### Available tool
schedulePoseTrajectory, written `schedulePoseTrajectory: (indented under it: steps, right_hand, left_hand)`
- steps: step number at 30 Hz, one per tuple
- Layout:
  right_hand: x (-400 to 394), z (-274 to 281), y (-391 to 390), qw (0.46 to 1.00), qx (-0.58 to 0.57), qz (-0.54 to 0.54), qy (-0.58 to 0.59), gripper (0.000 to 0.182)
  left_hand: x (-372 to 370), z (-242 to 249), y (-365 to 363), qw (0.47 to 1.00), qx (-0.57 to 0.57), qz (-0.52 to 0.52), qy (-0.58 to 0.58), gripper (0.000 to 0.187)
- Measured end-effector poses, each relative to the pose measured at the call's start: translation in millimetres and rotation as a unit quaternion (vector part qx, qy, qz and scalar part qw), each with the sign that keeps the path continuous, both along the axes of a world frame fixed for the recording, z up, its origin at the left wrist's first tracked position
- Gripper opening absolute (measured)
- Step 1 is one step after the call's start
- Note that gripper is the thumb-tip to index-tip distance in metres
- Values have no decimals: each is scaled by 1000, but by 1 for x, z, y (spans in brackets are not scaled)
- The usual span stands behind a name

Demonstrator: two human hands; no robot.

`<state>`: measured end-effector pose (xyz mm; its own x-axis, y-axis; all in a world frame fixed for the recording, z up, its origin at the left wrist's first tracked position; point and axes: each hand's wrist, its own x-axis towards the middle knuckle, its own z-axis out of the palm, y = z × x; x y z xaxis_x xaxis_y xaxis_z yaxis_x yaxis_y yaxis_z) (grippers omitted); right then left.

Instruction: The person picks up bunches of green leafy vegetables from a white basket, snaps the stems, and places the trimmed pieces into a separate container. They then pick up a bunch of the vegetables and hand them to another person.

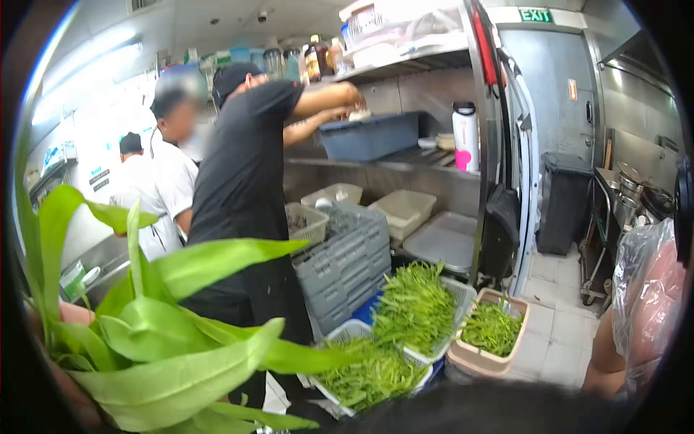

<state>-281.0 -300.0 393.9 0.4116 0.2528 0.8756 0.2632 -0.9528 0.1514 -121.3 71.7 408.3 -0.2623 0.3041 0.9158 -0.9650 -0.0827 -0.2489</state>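
At the left edge, my left hand (76, 394) is closed around a bunch of leafy greens (159, 329), held up close to the camera. The long green leaves hide most of that hand. My right hand (650, 304), in a loose clear plastic glove, is raised at the right edge, partly cut off by the frame. How its fingers are set does not show. Beyond the leaves, cut greens fill a white basket (463, 295) and a second white basket (426, 377). More greens lie in a beige bin (517, 340) on the floor.
A person in black (242, 159) reaches into a blue-grey tub (372, 137) on a steel shelf. Two people in white stand behind. Grey crates (347, 260) are stacked below; a dark wheeled bin (565, 202) stands by the door. Pots (629, 192) crowd a right-hand cart.
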Motion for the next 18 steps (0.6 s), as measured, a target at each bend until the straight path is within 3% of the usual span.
schedulePoseTrajectory:
  steps: [18]
  right_hand:
    - [18,-15,1,1000,-7,-14,4,28]
  left_hand:
    - [17,-13,2,1000,-9,20,6,41]
